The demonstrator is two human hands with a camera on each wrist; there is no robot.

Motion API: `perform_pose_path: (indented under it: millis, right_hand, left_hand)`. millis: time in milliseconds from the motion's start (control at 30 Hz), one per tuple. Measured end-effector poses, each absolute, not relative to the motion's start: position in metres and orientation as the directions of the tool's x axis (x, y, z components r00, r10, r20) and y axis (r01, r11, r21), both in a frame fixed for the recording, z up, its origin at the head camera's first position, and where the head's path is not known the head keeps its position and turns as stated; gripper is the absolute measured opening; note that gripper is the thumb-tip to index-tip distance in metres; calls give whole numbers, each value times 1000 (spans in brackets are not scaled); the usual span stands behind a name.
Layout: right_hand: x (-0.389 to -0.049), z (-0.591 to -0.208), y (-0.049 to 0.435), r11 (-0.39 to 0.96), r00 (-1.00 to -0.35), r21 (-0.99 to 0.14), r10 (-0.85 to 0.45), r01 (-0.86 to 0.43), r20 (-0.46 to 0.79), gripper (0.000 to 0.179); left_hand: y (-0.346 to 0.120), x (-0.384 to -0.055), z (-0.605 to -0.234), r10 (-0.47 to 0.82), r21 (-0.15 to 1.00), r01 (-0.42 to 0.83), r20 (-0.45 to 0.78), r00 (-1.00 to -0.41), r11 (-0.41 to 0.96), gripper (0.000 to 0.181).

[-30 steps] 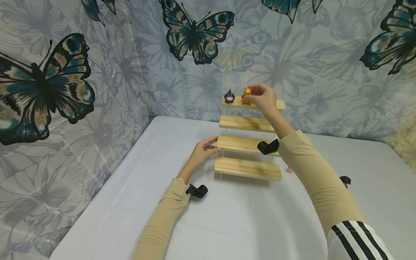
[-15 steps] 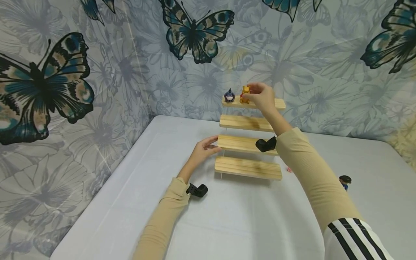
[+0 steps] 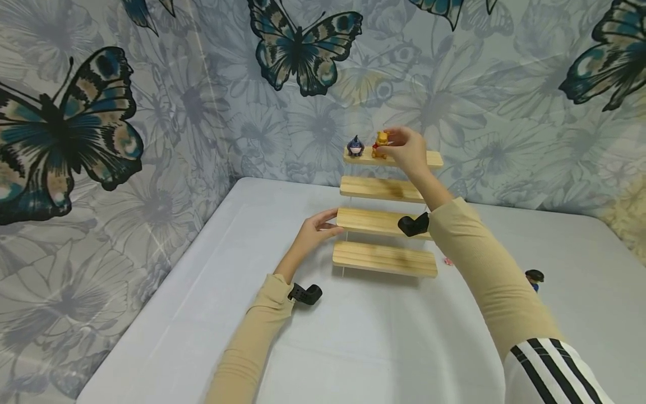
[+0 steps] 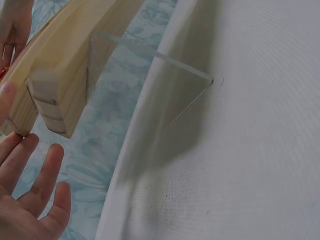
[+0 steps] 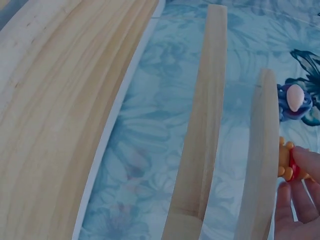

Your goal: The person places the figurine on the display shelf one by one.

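Observation:
In the head view, a four-tier wooden display shelf (image 3: 381, 258) with clear supports stands on the table. My right hand (image 3: 411, 152) pinches a small yellow bear figurine (image 3: 378, 147) in a red shirt, upright at the top tier. Beside it on that board sits a blue-purple donkey figurine (image 3: 355, 147). My left hand (image 3: 310, 238) holds the left end of the second tier from the bottom between thumb and fingers. The left wrist view shows the fingertips (image 4: 31, 140) at the board's end, the other fingers spread. In the right wrist view, thumb and fingers enclose the bear figurine (image 5: 285, 160).
A small figurine with a dark cap (image 3: 534, 279) stands on the white tabletop (image 3: 353, 348) at the right, partly behind the right sleeve. A little pink object (image 3: 448, 261) lies right of the shelf. Behind hangs a butterfly-print backdrop (image 3: 303, 134).
My right hand has shifted the bear figurine slightly left along the top tier, closer to the donkey. The left hand keeps its place on the shelf. More of the capped figurine shows.

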State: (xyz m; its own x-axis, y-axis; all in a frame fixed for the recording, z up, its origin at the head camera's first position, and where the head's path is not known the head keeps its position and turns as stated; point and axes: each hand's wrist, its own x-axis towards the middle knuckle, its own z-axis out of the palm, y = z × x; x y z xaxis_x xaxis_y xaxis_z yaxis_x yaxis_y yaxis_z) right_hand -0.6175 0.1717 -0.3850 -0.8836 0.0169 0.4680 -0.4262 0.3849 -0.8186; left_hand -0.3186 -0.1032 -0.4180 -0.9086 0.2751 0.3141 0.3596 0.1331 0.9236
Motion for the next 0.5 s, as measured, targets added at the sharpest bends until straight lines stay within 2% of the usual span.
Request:
perform_pose_path:
  millis: [133,233,333,433,500]
  right_hand:
    - [-617,-385,172,376,-887,-825,16,-423,462,55]
    - [-602,-376,169,386,-902,-835,19,-391,431,55]
    - [-568,-356,160,349,-926,-870,16,-349,378,55]
    - [-504,-317,143,338,-949,-892,-11,-299,314,52]
    - [-478,-303,135,305,-954,-906,-28,-293,299,50]
  left_hand:
    - [-104,-318,-416,273,928,353,311,-910,119,54]
    - [-104,-314,-410,271,931,348,308,-912,112,53]
    - [-104,-311,-406,272,931,345,304,-913,119,53]
    - [-104,-311,-407,273,932,346,305,-912,112,53]
    - [-104,-312,-409,274,930,351,311,-910,110,53]
